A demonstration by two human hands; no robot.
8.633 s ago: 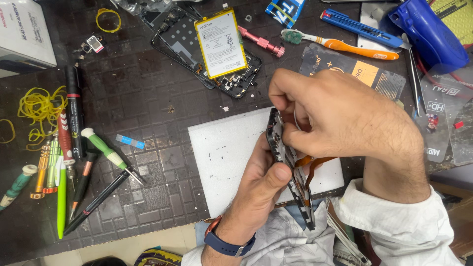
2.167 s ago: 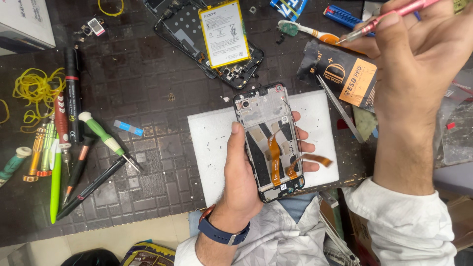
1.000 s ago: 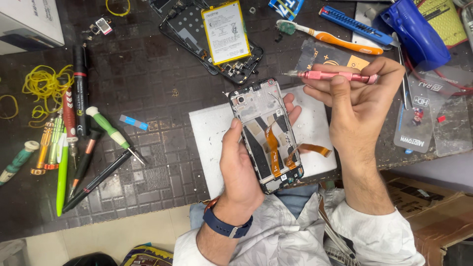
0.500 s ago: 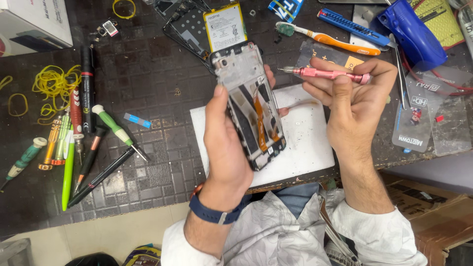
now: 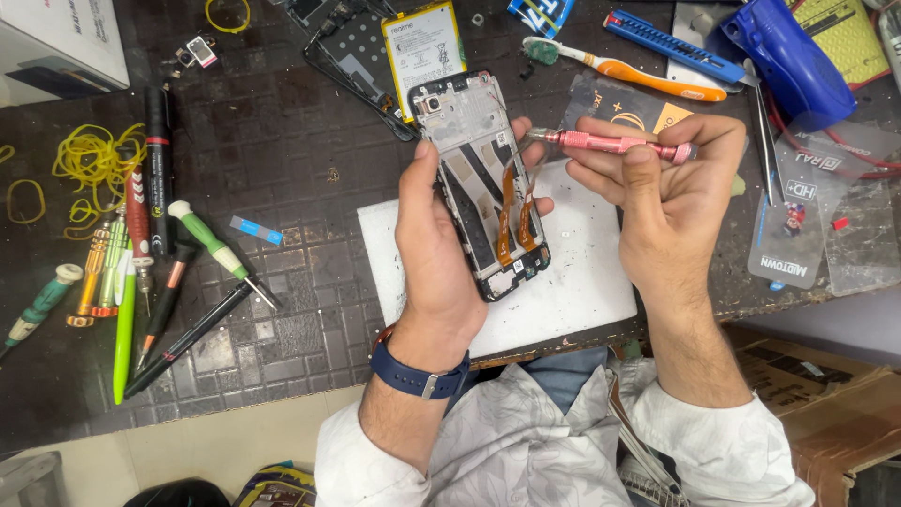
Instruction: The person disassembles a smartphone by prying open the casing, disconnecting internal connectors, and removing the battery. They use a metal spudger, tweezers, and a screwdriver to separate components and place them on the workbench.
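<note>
Phone frame (image 5: 483, 183), opened and showing orange ribbon cables, sits in the left hand (image 5: 436, 244), whose fingers wrap its left edge with fingertips curling over the right side; it is held above the white mat (image 5: 572, 282) near the middle of the bench. Its long axis runs from far-left to near-right, the camera end pointing away from the person. The right hand (image 5: 671, 192) pinches a pink screwdriver (image 5: 610, 144) between thumb and fingers, the tool lying almost level with its tip aimed left, just at the frame's far right edge. Open room lies on the mat near and right of the frame. Just beyond the frame's far end lies a second opened phone with a battery (image 5: 422, 47), close enough to crowd that side. Farther right are a toothbrush (image 5: 619, 66), a blue tool (image 5: 671, 42) and clear plastic sleeves (image 5: 812, 225). On the dark bench mat (image 5: 282, 310) to the left lie screwdrivers and pens (image 5: 141, 253) and yellow rubber bands (image 5: 89, 164), well apart from the hands.
</note>
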